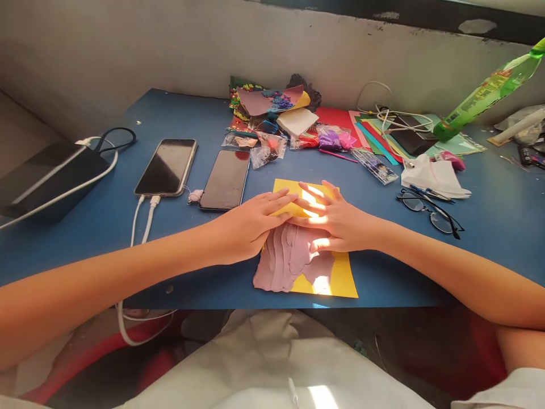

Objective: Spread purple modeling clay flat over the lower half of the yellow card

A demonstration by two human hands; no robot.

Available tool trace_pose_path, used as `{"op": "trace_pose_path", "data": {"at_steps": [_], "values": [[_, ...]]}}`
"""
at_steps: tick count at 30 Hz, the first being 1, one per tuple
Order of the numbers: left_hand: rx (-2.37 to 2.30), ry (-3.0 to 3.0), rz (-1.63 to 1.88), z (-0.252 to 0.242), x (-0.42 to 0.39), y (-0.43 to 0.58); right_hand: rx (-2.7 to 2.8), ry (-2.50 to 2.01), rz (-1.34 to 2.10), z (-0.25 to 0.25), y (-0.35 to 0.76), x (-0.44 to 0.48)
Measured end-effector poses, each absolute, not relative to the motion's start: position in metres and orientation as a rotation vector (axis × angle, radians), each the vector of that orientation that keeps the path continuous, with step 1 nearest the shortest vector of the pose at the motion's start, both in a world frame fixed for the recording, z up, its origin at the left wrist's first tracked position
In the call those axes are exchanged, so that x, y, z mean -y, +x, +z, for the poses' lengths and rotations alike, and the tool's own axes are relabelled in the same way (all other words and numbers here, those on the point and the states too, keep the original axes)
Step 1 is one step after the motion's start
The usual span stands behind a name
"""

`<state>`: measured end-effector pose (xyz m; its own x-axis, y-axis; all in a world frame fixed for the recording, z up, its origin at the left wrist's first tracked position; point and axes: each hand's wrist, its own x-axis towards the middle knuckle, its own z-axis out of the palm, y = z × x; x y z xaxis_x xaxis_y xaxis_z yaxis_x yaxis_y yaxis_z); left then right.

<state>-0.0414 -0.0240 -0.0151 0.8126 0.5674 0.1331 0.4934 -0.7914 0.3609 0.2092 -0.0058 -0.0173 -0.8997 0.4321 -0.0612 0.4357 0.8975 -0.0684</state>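
Note:
A yellow paper sheet point(336, 278) lies near the front edge of the blue table point(106, 221). A flattened layer of pink clay point(285, 264) is spread over its lower left part. My left hand point(247, 224) rests flat on the sheet and clay, fingers stretched to the right. My right hand point(336, 218) lies flat on the sheet too, fingers spread and pointing left, its fingertips meeting those of my left hand. Neither hand holds anything.
Two phones point(168, 166) point(225, 179) lie left of the sheet, one with white cables. A dark power bank point(46, 179) sits far left. Craft paper, clay packets point(334, 138) and scraps crowd the back. Glasses point(430, 211), a tissue point(432, 176) and a green bottle point(485, 94) are at right.

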Motion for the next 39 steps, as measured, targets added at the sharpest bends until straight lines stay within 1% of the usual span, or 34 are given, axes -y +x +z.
{"op": "trace_pose_path", "data": {"at_steps": [5, 7, 14, 31, 35, 39], "values": [[-0.763, 2.748, 0.423, -0.033, 0.020, -0.040, -3.029, 0.686, -0.223, -0.020, 0.210, 0.002], [-0.710, 2.765, 0.397, -0.035, 0.018, -0.040, -3.031, 0.667, -0.266, -0.021, 0.210, 0.000], [-0.623, 2.760, 0.250, -0.023, 0.018, -0.041, -3.055, 0.595, -0.409, -0.022, 0.210, -0.007], [-0.633, 2.667, 0.133, -0.018, 0.045, -0.039, -3.091, 0.458, -0.479, -0.023, 0.214, 0.007], [-0.651, 2.701, 0.195, -0.028, 0.053, -0.043, -3.095, 0.479, -0.442, -0.021, 0.215, 0.012], [-0.783, 2.780, 0.392, -0.040, 0.060, -0.049, -3.201, 0.478, -0.368, -0.019, 0.221, 0.009]]}}
